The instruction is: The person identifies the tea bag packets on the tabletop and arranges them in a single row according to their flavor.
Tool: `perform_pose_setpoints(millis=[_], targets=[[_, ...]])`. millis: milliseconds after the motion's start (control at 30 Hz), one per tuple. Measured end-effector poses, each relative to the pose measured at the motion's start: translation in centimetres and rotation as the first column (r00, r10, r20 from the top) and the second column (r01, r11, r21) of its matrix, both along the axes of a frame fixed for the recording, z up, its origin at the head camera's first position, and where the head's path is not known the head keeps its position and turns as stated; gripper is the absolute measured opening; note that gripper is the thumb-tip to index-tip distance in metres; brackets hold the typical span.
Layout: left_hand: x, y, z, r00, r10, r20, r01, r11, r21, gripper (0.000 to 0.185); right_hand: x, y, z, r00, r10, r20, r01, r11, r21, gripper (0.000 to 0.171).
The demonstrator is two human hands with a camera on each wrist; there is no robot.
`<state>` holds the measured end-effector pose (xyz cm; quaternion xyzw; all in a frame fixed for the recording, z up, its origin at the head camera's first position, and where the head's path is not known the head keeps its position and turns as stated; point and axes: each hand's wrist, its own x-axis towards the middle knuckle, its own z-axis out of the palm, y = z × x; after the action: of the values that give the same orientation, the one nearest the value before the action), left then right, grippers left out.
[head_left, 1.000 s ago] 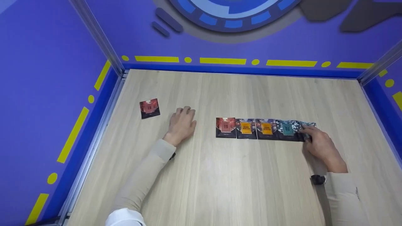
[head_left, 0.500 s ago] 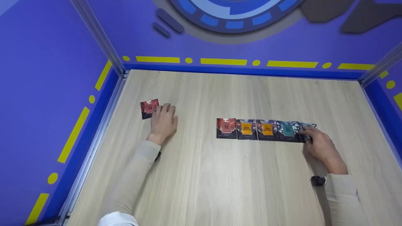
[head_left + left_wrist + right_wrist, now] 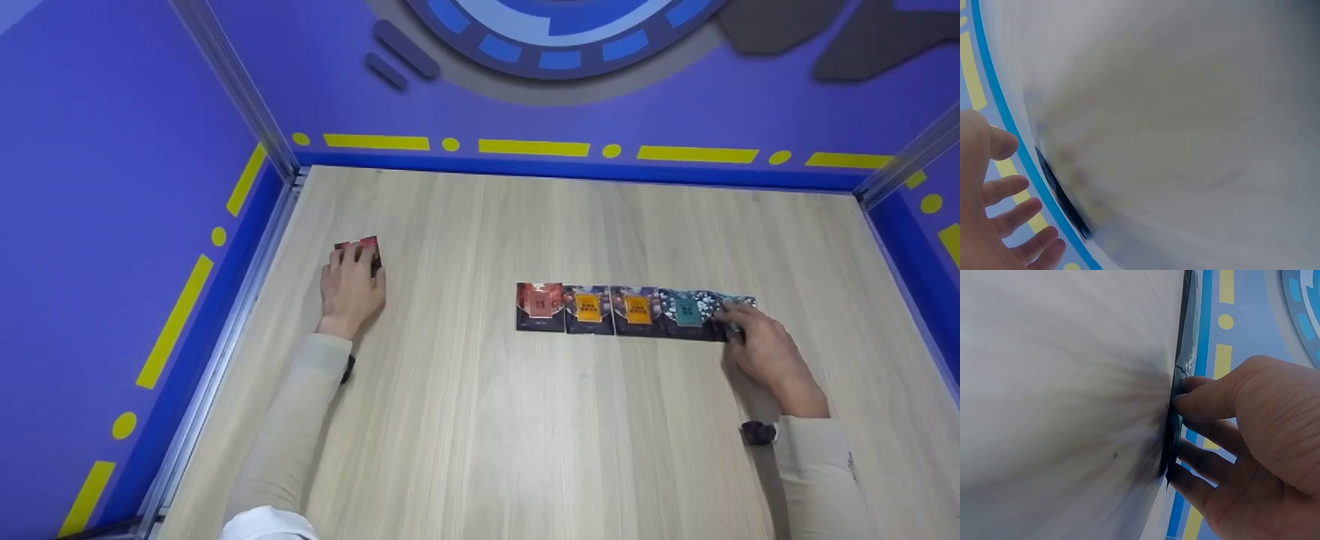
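Observation:
In the head view, my left hand (image 3: pixel 351 294) is over a red-and-black sachet (image 3: pixel 371 244) at the left, covering most of it. The left wrist view shows that hand's fingers (image 3: pixel 1013 216) spread, apart from the dark edge of the sachet (image 3: pixel 1061 194). My right hand (image 3: pixel 771 352) grips the end sachet of a row, thumb and fingers bent onto it; its patterned top (image 3: pixel 742 300) shows past the fingers. Beside it lies a green-labelled sachet (image 3: pixel 686 311), then two orange-labelled sachets (image 3: pixel 637 309), and a red sachet (image 3: pixel 540 306) at the left end.
The sachets lie flat on a wood-grain table (image 3: pixel 480 420). Blue-purple panels with yellow marks form a back wall (image 3: pixel 525 112) and side walls, and a metal rail (image 3: pixel 225 360) follows the table's left edge.
My left hand has moved left from the middle-left of the table and now covers much of the lone red sachet. My right hand and the row have stayed put.

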<state>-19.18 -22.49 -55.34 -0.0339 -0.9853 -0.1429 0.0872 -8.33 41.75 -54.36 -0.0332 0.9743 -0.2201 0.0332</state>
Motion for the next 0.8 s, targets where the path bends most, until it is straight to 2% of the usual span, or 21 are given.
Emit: perform_pose_setpoints(millis=[233, 800], targets=[[-0.2, -0.94, -0.04, 1.0, 0.021, 0.002, -0.021, 1.0, 0.023, 0.047, -0.02, -0.12, -0.01, 1.0, -0.012, 0.003, 0.012, 1.0, 0.002, 0.043], [0.01, -0.54, -0.05, 0.997, 0.001, 0.076, -0.002, 1.0, 0.015, 0.047, -0.05, -0.08, -0.07, 1.0, -0.014, 0.006, 0.014, 1.0, -0.007, 0.041]])
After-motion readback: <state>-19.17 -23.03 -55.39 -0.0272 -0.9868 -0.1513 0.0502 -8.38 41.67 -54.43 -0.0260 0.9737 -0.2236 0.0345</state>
